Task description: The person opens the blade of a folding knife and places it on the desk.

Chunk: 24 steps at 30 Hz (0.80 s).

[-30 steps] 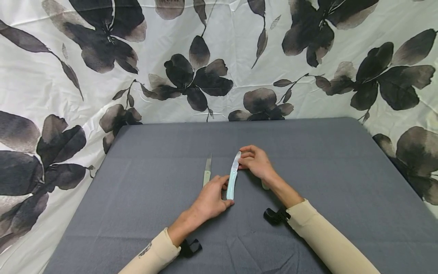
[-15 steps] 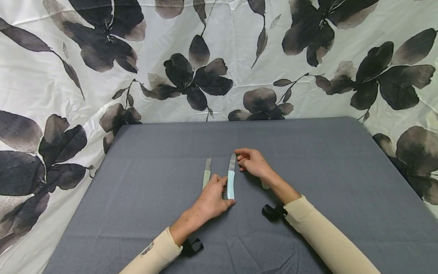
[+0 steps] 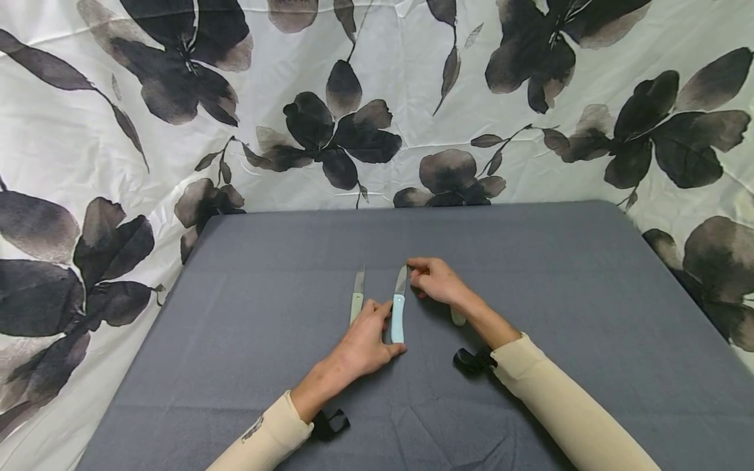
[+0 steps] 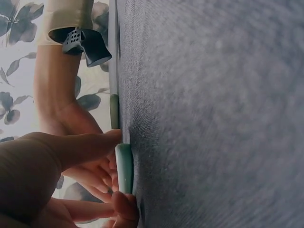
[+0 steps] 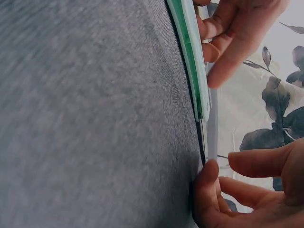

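A pocket knife with a light blue handle (image 3: pixel 397 320) lies on the grey cloth, blade pointing away. My left hand (image 3: pixel 362 341) grips its handle lengthwise, thumb at the butt and a fingertip near the blade end. Beside the blade tip, my right hand (image 3: pixel 438 281) has its index fingertip right at the point. In the right wrist view its thumb (image 5: pixel 251 162) stands apart from that finger. A pale green-handled knife (image 3: pixel 357 301) lies parallel on the left, its lower end hidden by my left hand. Another pale green handle (image 3: pixel 457 318) shows partly under my right forearm.
The grey cloth-covered table (image 3: pixel 265 261) has creases near its front. Its far edge meets a white floral sheet (image 3: pixel 436 59). Black wrist mounts (image 3: pixel 331 425) hang beneath both cream sleeves (image 3: pixel 565 399).
The light blue knife has gone from tilted and bright to flat, shifting slightly left at its tip. My right fingers have moved a little along with the blade tip. My left hand barely moves.
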Each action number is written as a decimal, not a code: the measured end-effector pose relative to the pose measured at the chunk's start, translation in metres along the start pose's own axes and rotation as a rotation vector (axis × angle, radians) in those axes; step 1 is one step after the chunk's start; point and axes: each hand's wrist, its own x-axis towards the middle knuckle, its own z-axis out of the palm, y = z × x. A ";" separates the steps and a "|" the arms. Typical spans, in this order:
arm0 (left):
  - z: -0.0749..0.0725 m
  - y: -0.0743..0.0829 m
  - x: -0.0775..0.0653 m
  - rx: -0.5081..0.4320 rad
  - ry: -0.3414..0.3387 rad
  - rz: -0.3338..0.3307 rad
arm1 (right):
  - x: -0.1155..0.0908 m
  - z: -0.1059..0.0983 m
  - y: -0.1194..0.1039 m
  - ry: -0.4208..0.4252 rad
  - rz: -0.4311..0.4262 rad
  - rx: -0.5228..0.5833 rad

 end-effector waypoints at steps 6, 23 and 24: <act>0.002 0.003 0.000 -0.025 0.065 0.052 | -0.009 -0.013 0.002 0.078 -0.043 -0.061; 0.018 0.024 0.009 -0.053 0.050 0.165 | -0.027 -0.050 0.031 0.185 -0.049 -0.179; 0.019 0.026 0.010 -0.056 0.043 0.169 | -0.028 -0.052 0.032 0.188 -0.051 -0.193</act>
